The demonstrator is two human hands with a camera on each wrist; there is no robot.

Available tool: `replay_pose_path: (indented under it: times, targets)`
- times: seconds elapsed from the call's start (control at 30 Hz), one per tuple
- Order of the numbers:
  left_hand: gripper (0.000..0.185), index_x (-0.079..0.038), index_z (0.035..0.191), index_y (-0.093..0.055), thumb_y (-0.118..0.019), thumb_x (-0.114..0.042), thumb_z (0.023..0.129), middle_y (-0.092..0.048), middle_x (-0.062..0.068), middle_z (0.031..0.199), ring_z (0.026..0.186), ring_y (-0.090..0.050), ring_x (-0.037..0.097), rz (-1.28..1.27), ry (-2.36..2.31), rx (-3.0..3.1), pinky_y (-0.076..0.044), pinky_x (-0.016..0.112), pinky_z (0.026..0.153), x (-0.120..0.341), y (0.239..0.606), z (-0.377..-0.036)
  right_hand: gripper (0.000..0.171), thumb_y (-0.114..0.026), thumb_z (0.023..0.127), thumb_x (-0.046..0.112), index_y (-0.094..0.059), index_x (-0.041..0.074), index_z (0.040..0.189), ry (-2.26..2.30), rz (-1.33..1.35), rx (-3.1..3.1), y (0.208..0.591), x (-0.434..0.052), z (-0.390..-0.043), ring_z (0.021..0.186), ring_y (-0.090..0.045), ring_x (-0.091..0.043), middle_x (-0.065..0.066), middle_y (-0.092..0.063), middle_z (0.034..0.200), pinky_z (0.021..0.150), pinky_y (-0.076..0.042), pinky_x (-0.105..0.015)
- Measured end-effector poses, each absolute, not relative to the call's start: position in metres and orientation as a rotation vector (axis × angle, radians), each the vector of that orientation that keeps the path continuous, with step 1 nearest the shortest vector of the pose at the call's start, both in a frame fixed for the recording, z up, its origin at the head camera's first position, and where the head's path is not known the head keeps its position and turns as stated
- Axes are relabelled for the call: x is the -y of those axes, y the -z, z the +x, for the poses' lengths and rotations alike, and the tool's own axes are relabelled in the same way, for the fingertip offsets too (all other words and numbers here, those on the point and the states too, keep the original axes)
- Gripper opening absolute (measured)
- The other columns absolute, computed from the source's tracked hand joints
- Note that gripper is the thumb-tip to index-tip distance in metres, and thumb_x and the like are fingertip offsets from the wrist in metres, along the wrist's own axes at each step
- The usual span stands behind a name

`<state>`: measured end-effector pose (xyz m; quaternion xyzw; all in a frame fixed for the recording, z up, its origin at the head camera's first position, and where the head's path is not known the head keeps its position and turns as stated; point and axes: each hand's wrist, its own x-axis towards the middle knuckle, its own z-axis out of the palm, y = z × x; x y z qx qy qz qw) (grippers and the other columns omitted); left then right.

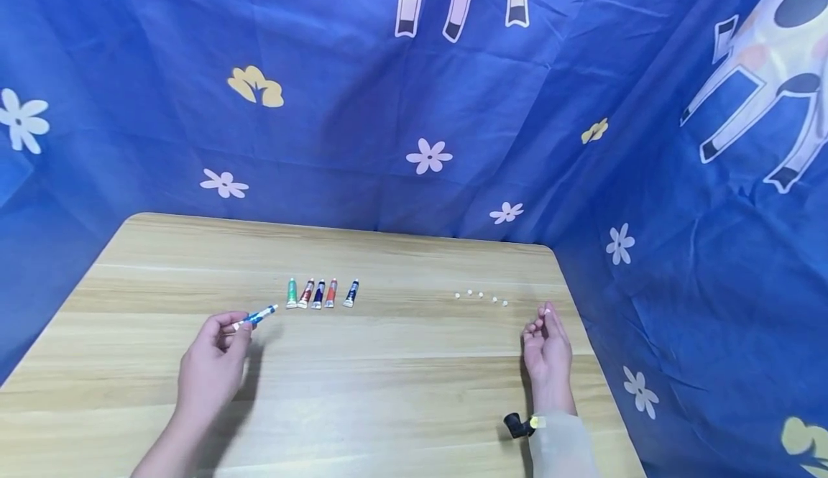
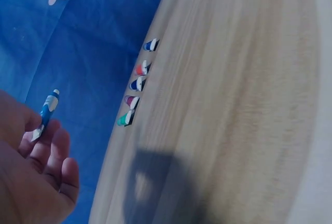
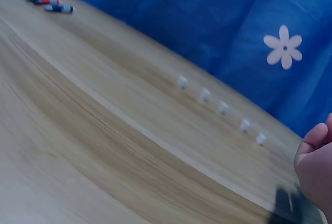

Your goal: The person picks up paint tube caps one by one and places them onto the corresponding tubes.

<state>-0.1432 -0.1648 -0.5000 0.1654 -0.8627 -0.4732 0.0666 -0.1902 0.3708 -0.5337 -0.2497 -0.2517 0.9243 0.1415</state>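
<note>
My left hand (image 1: 234,327) pinches a small blue-and-white paint tube (image 1: 256,315) by its tail end, nozzle pointing up and right; the left wrist view shows the same tube (image 2: 46,111) held above the fingers (image 2: 54,154). Just beyond it several paint tubes (image 1: 321,293) lie side by side on the wooden table (image 1: 401,384), also seen as a row (image 2: 137,82) in the left wrist view. My right hand (image 1: 545,318) is raised at the table's right side with a tiny white cap (image 1: 546,311) at its fingertips. Several white caps (image 1: 481,297) lie in a row just left of it.
Blue flower-print cloth (image 1: 414,104) hangs behind the table and along its right edge. A black wrist camera (image 1: 515,425) sits on my right forearm. In the right wrist view the caps (image 3: 223,107) line up near the far edge and the tubes (image 3: 46,1) are at the top left.
</note>
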Motion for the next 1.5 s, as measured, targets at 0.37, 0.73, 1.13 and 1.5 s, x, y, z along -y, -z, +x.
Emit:
replay_pose_path:
  times: [0.37, 0.73, 1.13, 1.5]
  targets:
    - [0.028, -0.009, 0.127, -0.068, -0.070, -0.028, 0.108, -0.077, 0.004, 0.102, 0.073, -0.058, -0.009, 0.421, 1.351, 2.587, -0.050, 0.019, 0.060, 0.147, 0.504, -0.130, 0.026, -0.048, 0.114, 0.015, -0.063, 0.003, 0.131, -2.753, -0.566, 0.556, 0.528, -0.338, -0.172, 0.079, -0.057, -0.014, -0.006, -0.064, 0.092, 0.075, -0.050, -0.024]
    - [0.023, -0.008, 0.125, -0.069, -0.071, -0.021, 0.107, -0.077, 0.011, 0.103, 0.076, -0.063, 0.002, 0.237, 1.443, 2.582, -0.052, 0.021, 0.062, 0.121, 0.498, -0.119, 0.026, -0.051, 0.115, 0.014, -0.062, 0.005, 0.137, -2.820, -0.533, 0.877, 0.526, -0.293, -0.157, 0.091, -0.057, -0.009, 0.000, -0.061, 0.102, 0.086, -0.052, -0.019]
    - [0.020, -0.010, 0.122, -0.070, -0.073, -0.019, 0.105, -0.078, 0.008, 0.100, 0.080, -0.067, 0.005, 0.142, 1.511, 2.596, -0.055, 0.020, 0.069, 0.099, 0.498, -0.111, 0.032, -0.053, 0.112, 0.004, -0.058, -0.003, 0.143, -2.831, -0.458, 1.313, 0.531, -0.260, -0.143, 0.093, -0.062, -0.008, 0.000, -0.065, 0.103, 0.087, -0.054, -0.018]
    - [0.017, -0.013, 0.119, -0.071, -0.074, -0.020, 0.104, -0.078, 0.005, 0.100, 0.083, -0.065, 0.001, 0.072, 1.575, 2.639, -0.057, 0.019, 0.075, 0.083, 0.495, -0.105, 0.006, -0.067, 0.105, 0.007, -0.071, 0.010, 0.109, -2.789, -0.394, 1.712, 0.532, -0.214, -0.134, 0.084, -0.065, -0.007, 0.003, -0.070, 0.095, 0.083, -0.059, -0.021]
